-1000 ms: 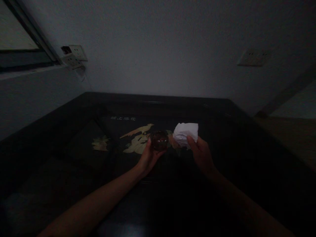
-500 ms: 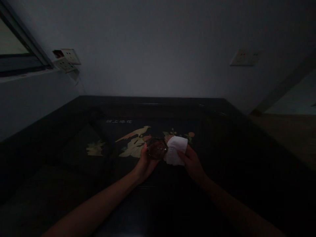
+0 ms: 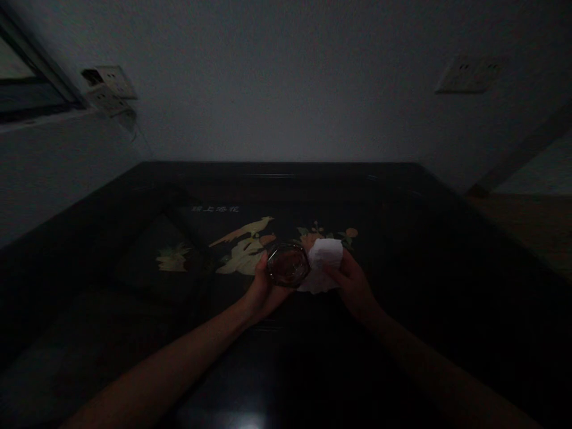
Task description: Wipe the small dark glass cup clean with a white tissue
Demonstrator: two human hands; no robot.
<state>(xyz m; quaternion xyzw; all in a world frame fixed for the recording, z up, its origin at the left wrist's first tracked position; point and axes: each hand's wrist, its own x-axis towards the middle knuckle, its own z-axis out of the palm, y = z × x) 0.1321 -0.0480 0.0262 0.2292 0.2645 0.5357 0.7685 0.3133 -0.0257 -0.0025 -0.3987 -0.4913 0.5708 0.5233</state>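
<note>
A clear, faceted glass bowl or ashtray (image 3: 288,264) is held over the dark table, its round opening facing the camera. My left hand (image 3: 266,293) is closed around its left side and underside. Just to the right, my right hand (image 3: 351,280) pinches a white tissue (image 3: 325,262) between thumb and fingers. The tissue's left edge lies close against the glass; in the dim light I cannot tell whether they touch.
The black table (image 3: 250,190) bears an inlaid bird (image 3: 250,229), flowers and pale characters. Behind it rises a grey wall (image 3: 286,83) with sockets (image 3: 472,74) at right and more sockets (image 3: 114,83) at left. A window frame (image 3: 40,65) is at upper left.
The glass has tilted a little and its opening shows more fully. My right hand and the tissue have shifted slightly right. The camera view has moved a little.
</note>
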